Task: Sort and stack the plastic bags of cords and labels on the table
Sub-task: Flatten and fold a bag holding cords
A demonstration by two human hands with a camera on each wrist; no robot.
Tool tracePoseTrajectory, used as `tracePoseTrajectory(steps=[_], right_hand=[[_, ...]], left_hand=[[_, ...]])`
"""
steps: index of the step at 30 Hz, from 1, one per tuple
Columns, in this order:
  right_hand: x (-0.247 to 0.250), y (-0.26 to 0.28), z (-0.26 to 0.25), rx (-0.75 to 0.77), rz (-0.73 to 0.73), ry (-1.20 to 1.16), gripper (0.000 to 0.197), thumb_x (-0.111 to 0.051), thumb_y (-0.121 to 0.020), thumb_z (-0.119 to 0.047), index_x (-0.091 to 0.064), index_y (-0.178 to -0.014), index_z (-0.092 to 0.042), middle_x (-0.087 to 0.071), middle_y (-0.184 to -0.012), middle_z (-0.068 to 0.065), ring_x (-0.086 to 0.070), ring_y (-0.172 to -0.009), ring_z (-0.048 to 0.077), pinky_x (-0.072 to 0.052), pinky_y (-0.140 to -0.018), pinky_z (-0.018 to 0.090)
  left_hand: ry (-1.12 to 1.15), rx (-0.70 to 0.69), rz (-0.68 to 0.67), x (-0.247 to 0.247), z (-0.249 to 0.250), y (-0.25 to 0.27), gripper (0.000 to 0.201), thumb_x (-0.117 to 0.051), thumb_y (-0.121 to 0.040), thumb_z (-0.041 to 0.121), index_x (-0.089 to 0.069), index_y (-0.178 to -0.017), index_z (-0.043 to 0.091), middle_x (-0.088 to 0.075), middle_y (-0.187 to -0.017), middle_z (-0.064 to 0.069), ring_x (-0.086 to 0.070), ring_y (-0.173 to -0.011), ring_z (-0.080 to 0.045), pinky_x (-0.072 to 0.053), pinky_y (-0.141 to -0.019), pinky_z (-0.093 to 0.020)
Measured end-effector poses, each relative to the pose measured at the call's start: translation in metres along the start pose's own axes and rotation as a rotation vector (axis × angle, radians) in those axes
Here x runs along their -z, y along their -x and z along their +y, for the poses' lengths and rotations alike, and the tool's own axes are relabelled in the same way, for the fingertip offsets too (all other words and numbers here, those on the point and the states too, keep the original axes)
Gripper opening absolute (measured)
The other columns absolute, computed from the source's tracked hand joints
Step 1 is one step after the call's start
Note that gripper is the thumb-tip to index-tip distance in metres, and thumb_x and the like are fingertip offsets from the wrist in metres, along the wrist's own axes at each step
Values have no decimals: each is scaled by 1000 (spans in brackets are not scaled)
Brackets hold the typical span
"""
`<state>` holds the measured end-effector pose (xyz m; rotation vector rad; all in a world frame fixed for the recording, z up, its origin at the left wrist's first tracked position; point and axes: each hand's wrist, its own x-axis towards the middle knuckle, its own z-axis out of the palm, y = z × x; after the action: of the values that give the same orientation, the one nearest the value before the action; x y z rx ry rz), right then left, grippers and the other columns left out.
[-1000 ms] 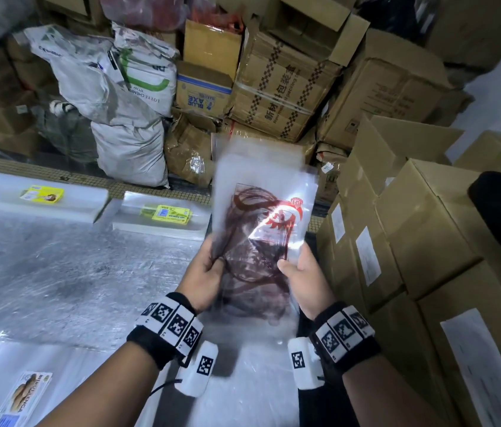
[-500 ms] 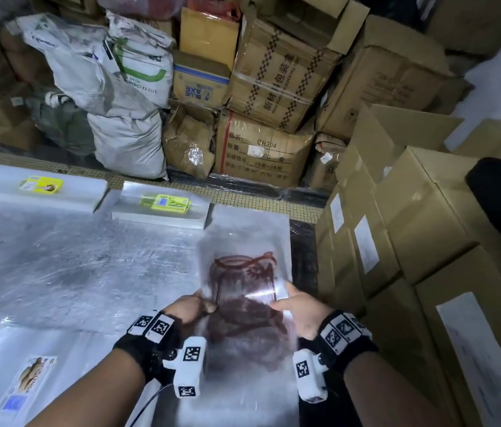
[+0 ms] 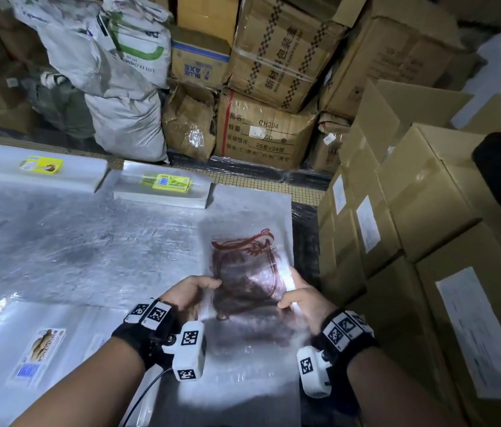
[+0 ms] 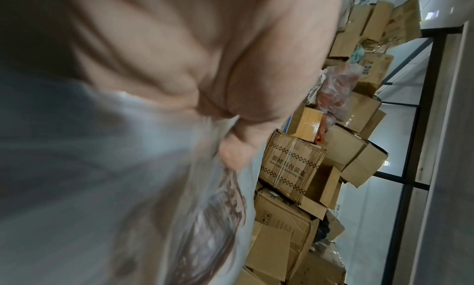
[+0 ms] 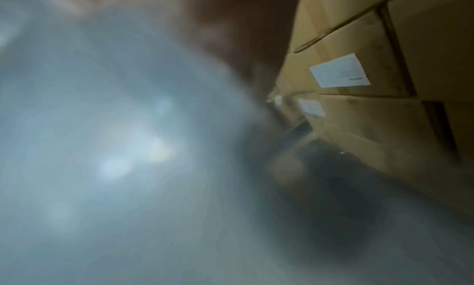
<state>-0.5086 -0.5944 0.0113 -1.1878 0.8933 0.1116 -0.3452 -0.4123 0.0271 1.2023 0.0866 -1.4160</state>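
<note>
— Where is the bag of cords (image 3: 247,272)?

— Flat on the silvery surface (image 3: 89,241), toward its right edge, with a second clear bag under it, as far as the head view lets me tell. The dark red cords (image 3: 243,282) show through the plastic, and there is a red printed emblem near the bag's far end.

— And the hands?

— The left hand (image 3: 189,292) is on the bag's left edge, fingers curled, thumb laid along the plastic. In the left wrist view the thumb (image 4: 236,153) presses onto the film, so that hand pinches the bag. The right hand (image 3: 300,298) is at the right edge, thumb on top of the plastic and fingers curled toward the rim, gripping it too. The right wrist view is only a pale blur of plastic, so it adds nothing about the fingers.

— What lies farther out?

— Two stacks of clear bags along the far edge: a left stack (image 3: 36,174) with a yellow label (image 3: 41,164) on top, and a right stack (image 3: 163,192) with a yellow-green label (image 3: 166,181). Near the left forearm lies another flat bag (image 3: 58,334) holding a printed label (image 3: 38,349).

— Beyond the surface?

— Cardboard boxes (image 3: 428,195) stacked just beside its right edge, more boxes (image 3: 274,57) and white sacks (image 3: 113,87) behind it.
</note>
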Motion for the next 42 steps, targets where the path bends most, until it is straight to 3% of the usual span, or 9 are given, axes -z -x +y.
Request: tracePoseTrajectory(steps=[6,15,18,23,27,30,33,37,42], right_hand=[[0,2,5,69,-33,7,109,-68,-57,-6,-29,-154,-35,-34,-155,-9,-32,-144,17,-25,-118,38],[-1,6,-4,68,-8,64,94,-45,-80,16,-19,-158,-29,-30,-157,-3,-31,-140,15,-28,-112,28],[-2,4,-11,90,25,29,92,-46,-81,13,-16,-159,-26,-27,-155,-6,-25,-148,20,-24,-112,26],[6,-9,-4,76,-46,-185,84,-54,-67,5,-43,-146,-21,-57,-140,17,-55,-128,35,-35,-115,50],[2,-9,2,-19,30,-145,47,-48,-86,15,-50,-132,7,-63,-117,33,-66,-87,30,-54,-82,38],[0,-8,-1,-53,37,-104,21,-57,-87,5,-59,-108,3,-61,-100,24,-62,-84,30,-56,-80,38],[5,-12,-1,-77,44,-197,13,-62,-88,-6,-60,-101,-1,-55,-111,27,-58,-98,35,-48,-96,49],[9,-1,-3,-121,75,86,27,-59,-98,-36,-55,-123,-29,-59,-113,9,-58,-98,28,-47,-76,35],[19,14,3,-80,180,226,36,-65,-94,-35,-52,-126,-22,-58,-101,9,-58,-84,21,-51,-69,33]], left_hand=[[27,-37,-130,13,-13,2,72,-50,-65,-27,-49,-132,1,-61,-115,-33,-70,-81,-43,-57,-51,-35],[-290,-187,13,13,-17,-9,104,-48,-54,-38,-45,-135,27,-64,-112,-28,-66,-95,-49,-55,-71,-52],[-387,-222,45,8,-8,-9,100,-51,-56,-38,-40,-135,24,-60,-115,-32,-64,-96,-50,-52,-81,-64],[-287,-106,-44,15,5,-12,83,-54,-50,-29,-50,-124,8,-62,-104,-40,-63,-76,-50,-55,-66,-45],[-356,-9,26,17,2,-7,25,-47,-70,-31,-57,-75,-9,-61,-57,-23,-62,-49,-31,-53,-50,-29],[-280,-10,66,15,-3,-5,38,-39,-79,-32,-58,-57,-8,-56,-48,-20,-57,-35,-26,-46,-34,-23],[-231,7,132,20,-5,-8,34,-38,-81,-30,-55,-59,-10,-54,-44,-18,-54,-29,-23,-41,-29,-19],[-159,-1,215,24,-3,-15,26,-37,-80,-31,-48,-77,-7,-56,-47,-20,-58,-34,-24,-46,-34,-22],[-143,-60,251,20,-6,-28,31,-43,-75,-32,-49,-88,-5,-59,-60,-22,-62,-42,-25,-53,-43,-28]])
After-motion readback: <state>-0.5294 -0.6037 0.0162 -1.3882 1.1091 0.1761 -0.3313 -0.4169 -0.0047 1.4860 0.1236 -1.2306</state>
